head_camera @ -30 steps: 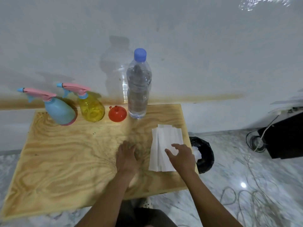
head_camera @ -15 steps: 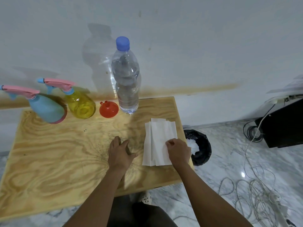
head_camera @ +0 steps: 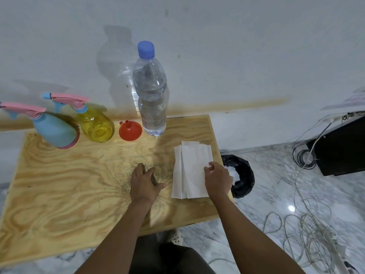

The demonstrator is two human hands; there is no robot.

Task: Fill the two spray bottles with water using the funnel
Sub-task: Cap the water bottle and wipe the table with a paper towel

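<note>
Since a second ago the right hand (head_camera: 217, 179) has closed its fingers on the tissues (head_camera: 190, 169) at 3 o'clock, left hand (head_camera: 145, 183) flat and spread on the surface (head_camera: 59, 184), bottles (head_camera: 54, 129) and funnel (head_camera: 130, 130) untouched at 11, so filling hasn't begun.

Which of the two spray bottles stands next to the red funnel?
The yellow spray bottle, with the red funnel just to its right. The blue spray bottle stands at the far left, beyond the yellow one.

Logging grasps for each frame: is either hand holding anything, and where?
The right hand pinches the right edge of the top paper towel. The left hand rests empty on the wooden table.
</note>
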